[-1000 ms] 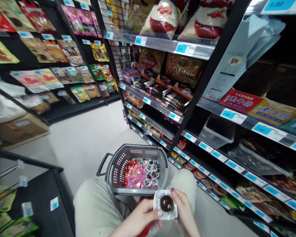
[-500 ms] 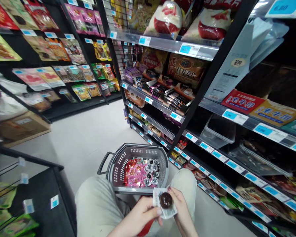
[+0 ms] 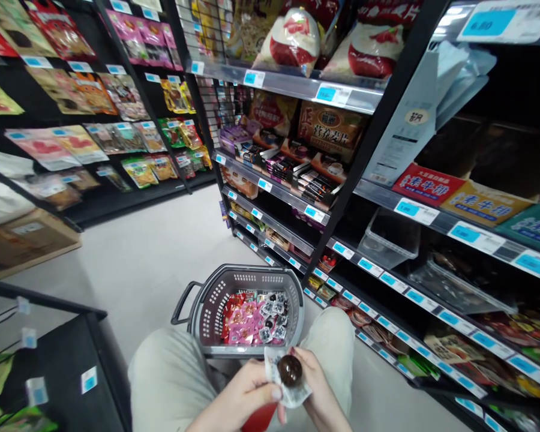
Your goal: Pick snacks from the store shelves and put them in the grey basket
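The small packet (image 3: 288,380), its dark round content (image 3: 290,369) bulging, sits between the fingertips: the left hand (image 3: 248,389) pinches its near corner, thumb on top, and the right hand (image 3: 315,379) clamps the opposite side. Light edge grips would probably steady it without squashing the bulge. Just beyond the fingers stands the basket (image 3: 243,350), holding pink packets (image 3: 243,324).

The dark-centred packet (image 3: 290,371) has tilted and shifted left
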The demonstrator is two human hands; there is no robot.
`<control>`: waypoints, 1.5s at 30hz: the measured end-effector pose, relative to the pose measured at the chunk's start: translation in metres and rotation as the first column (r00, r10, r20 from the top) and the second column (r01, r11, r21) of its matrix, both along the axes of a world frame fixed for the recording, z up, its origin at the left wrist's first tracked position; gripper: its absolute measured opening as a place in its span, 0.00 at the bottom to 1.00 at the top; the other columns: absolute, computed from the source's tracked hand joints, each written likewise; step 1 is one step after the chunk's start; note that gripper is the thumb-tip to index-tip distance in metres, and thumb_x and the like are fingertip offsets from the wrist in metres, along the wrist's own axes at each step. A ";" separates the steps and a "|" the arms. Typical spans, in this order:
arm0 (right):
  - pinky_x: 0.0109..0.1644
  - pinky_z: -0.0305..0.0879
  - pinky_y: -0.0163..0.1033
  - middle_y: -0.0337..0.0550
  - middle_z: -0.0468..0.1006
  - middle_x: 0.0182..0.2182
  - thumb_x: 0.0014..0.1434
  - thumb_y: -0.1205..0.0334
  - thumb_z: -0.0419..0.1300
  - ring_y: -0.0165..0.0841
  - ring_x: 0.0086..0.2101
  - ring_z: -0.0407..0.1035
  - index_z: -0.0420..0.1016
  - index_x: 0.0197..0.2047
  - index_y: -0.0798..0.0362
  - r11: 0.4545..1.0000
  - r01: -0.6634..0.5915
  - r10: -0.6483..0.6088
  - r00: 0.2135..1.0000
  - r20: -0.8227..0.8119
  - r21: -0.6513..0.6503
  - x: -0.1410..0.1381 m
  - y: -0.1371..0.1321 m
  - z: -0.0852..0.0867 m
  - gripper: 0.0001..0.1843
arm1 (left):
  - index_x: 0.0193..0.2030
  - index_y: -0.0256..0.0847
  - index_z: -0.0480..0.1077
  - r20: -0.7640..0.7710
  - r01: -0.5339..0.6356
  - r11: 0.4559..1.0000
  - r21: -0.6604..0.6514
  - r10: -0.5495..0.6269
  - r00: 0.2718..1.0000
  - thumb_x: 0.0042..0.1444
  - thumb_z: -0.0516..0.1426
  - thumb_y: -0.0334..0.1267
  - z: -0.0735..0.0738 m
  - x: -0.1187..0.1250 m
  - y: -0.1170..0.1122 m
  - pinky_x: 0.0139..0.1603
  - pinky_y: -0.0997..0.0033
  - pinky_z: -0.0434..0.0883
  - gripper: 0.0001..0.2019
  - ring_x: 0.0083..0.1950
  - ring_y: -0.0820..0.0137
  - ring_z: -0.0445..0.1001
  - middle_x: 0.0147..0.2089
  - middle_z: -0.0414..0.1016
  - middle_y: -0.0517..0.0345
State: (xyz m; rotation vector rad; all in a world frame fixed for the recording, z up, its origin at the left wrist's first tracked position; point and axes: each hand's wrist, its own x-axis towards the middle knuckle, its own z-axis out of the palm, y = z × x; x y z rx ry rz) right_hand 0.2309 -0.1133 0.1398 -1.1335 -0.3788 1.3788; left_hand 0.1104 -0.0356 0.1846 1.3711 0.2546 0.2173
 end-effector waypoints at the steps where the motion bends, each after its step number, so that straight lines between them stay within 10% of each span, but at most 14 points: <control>1: 0.24 0.45 0.30 0.36 0.58 0.18 0.48 0.44 0.58 0.23 0.21 0.47 0.63 0.22 0.58 1.000 -0.008 0.008 1.000 -0.020 -0.001 -0.002 0.000 0.001 0.23 | 0.24 0.32 0.75 0.000 0.020 1.000 0.013 -0.020 1.000 0.53 0.49 0.52 0.001 -0.001 0.002 0.33 0.77 0.61 0.25 0.26 0.74 0.65 0.23 0.71 0.54; 9: 0.26 0.51 0.31 0.37 0.60 0.19 0.54 0.43 0.49 0.26 0.23 0.53 0.60 0.22 0.55 0.988 0.150 -0.114 0.863 0.492 -0.034 0.005 -0.011 0.007 0.23 | 0.22 0.34 0.67 -0.230 0.033 0.977 -0.210 -0.082 0.970 0.52 0.48 0.56 -0.010 -0.008 0.004 0.27 0.73 0.64 0.25 0.21 0.74 0.65 0.19 0.71 0.54; 18: 0.31 0.55 0.31 0.38 0.71 0.22 0.61 0.64 0.47 0.26 0.24 0.64 0.68 0.33 0.54 0.952 -0.288 -0.111 -0.005 0.994 0.105 0.023 -0.034 0.022 0.11 | 0.35 0.27 0.66 -0.317 -0.136 0.716 -0.685 -0.124 0.940 0.46 0.44 0.65 -0.042 -0.005 -0.016 0.09 0.83 0.54 0.36 0.12 0.78 0.62 0.18 0.69 0.50; 23: 0.28 0.57 0.32 0.38 0.70 0.20 0.59 0.62 0.51 0.27 0.21 0.63 0.69 0.43 0.55 0.919 -0.385 -0.180 -0.216 0.960 0.085 0.025 -0.030 0.034 0.11 | 0.48 0.32 0.59 -0.243 -0.152 0.618 -0.771 -0.066 0.968 0.49 0.50 0.56 -0.044 -0.010 -0.008 0.14 0.78 0.67 0.29 0.21 0.73 0.70 0.28 0.73 0.47; 29: 0.35 0.62 0.34 0.43 0.75 0.30 0.52 0.55 0.59 0.32 0.31 0.69 0.69 0.46 0.50 0.937 -0.341 -0.099 -0.043 0.994 0.079 0.024 -0.036 0.037 0.18 | 0.54 0.42 0.58 -0.174 -0.162 0.673 -0.722 0.051 0.983 0.44 0.57 0.31 -0.038 -0.016 0.001 0.26 0.70 0.74 0.27 0.35 0.67 0.73 0.40 0.69 0.52; 37: 0.25 0.55 0.29 0.35 0.65 0.22 0.49 0.62 0.57 0.26 0.22 0.60 0.67 0.42 0.55 0.979 -0.093 0.185 0.783 0.594 -0.183 0.013 -0.032 0.013 0.15 | 0.53 0.45 0.58 -0.281 -0.080 0.905 -0.418 -0.045 0.959 0.36 0.60 0.29 -0.034 -0.016 -0.001 0.25 0.73 0.69 0.33 0.31 0.71 0.69 0.49 0.64 0.53; 40: 0.24 0.53 0.29 0.33 0.64 0.20 0.43 0.65 0.60 0.25 0.21 0.58 0.69 0.38 0.56 0.959 -0.125 0.249 0.797 0.550 -0.253 0.011 -0.029 0.008 0.15 | 0.39 0.36 0.67 -0.397 -0.034 0.997 -0.063 0.006 0.918 0.34 0.58 0.27 -0.038 -0.013 -0.003 0.29 0.78 0.63 0.20 0.32 0.72 0.65 0.35 0.69 0.60; 45: 0.24 0.52 0.27 0.31 0.65 0.18 0.38 0.73 0.58 0.25 0.21 0.60 0.70 0.37 0.53 0.934 -0.113 0.330 0.641 0.693 -0.340 0.009 -0.027 0.015 0.18 | 0.31 0.33 0.70 -0.523 0.012 0.946 0.325 0.169 0.835 0.32 0.58 0.28 -0.048 -0.008 -0.008 0.28 0.79 0.57 0.14 0.31 0.73 0.63 0.28 0.69 0.63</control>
